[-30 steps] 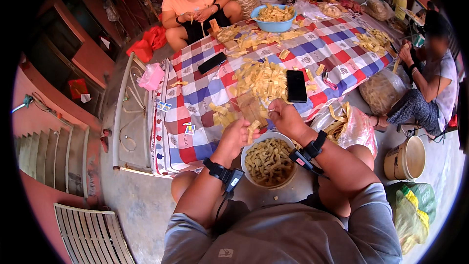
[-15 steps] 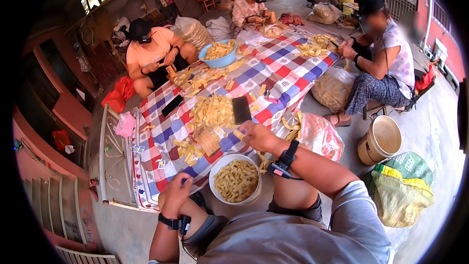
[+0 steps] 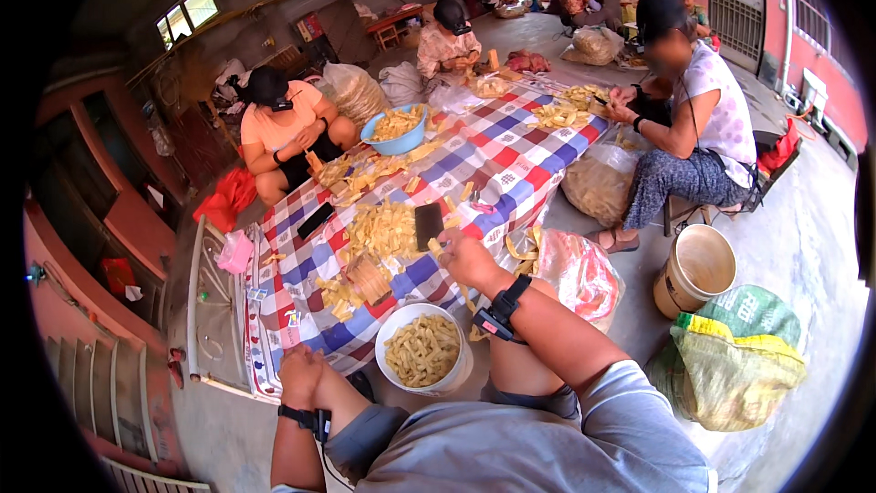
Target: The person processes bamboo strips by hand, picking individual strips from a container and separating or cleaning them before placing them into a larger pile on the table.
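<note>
One bench, spread with a red, white and blue checked cloth, filled the middle of the room, a white metal frame at its nine o'clock end. A loose heap of pale yellow strips covered the nearer part of the cloth, with a ribbed wooden block at six o'clock to it, one black phone at nine and another at three. A blue basin full of strips stood at twelve.

The right hand was at four o'clock to the heap, over the bench's near edge, its fingers closed on a pale yellow strip. The left hand lay at the wearer's left knee, its fingers bent; whether they held anything could not be told. Between the knees, at six o'clock in view, a white tub contained thicker, yellowish pieces.

Co-workers sat around the bench at ten, twelve and two o'clock. On the grey concrete floor, a beige bucket stood at three and a green-and-yellow sack slumped at four. Steps showed at eight, a window high at ten, a metal gate at two.
</note>
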### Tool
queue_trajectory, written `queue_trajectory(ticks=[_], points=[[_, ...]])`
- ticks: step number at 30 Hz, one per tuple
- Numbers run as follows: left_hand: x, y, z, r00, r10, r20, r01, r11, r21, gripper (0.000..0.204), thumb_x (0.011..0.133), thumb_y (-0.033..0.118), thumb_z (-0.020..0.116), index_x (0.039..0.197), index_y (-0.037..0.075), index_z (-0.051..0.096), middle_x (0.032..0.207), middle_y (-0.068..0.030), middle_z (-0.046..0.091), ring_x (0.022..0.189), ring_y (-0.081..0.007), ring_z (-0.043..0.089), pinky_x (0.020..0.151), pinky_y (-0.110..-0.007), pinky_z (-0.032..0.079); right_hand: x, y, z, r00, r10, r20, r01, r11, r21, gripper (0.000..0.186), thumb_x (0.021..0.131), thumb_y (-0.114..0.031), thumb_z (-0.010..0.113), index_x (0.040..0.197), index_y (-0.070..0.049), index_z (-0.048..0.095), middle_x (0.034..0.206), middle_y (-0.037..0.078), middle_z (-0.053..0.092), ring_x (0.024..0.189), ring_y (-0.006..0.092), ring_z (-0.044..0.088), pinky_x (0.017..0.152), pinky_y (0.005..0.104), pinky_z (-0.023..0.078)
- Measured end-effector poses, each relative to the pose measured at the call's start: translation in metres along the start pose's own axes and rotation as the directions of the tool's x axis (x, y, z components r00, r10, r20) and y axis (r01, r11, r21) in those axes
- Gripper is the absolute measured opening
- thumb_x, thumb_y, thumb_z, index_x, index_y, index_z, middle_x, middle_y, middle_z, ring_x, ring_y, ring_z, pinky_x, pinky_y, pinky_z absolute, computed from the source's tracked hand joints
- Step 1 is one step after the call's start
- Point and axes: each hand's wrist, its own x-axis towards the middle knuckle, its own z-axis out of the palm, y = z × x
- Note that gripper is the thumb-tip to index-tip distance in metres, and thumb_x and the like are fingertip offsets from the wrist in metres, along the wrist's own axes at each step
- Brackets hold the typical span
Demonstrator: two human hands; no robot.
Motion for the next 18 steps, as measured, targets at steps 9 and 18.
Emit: queue_trajectory(ticks=[9, 18], points=[[-0.022, -0.011, -0.017, 0.999, 0.011, -0.033, -0.008, 0.996, 0.092, 0.04, 0.086, 0.035, 0.066, 0.105, 0.001, 0.068, 0.104, -0.0191, 0.07, 0.1, -0.0384, 0.063, 0.093, -0.045, 0.049, -0.005, 0.003, -0.023, 0.998, 0.02, -0.066, -0.024, 0.997, -0.071, 0.035, 0.086, -0.016, 0.063, 0.119, -0.006, 0.055, 0.093, 0.021, 0.069, 0.09, 0.0372, 0.068, 0.079, 0.0419, 0.052], [-0.025, 0.007, -0.038, 0.983, 0.181, -0.027, -0.18, 0.983, 0.038, 0.032, 0.086, 0.029, 0.066, 0.102, 0.002, 0.07, 0.101, -0.0186, 0.07, 0.099, -0.0368, 0.064, 0.089, -0.045, 0.05, 0.005, 0.015, -0.004, 0.993, -0.025, -0.114, 0.021, 0.999, -0.038, 0.033, 0.084, -0.013, 0.063, 0.115, -0.003, 0.058, 0.099, 0.025, 0.067, 0.095, 0.0412, 0.066, 0.082, 0.0435, 0.052]])
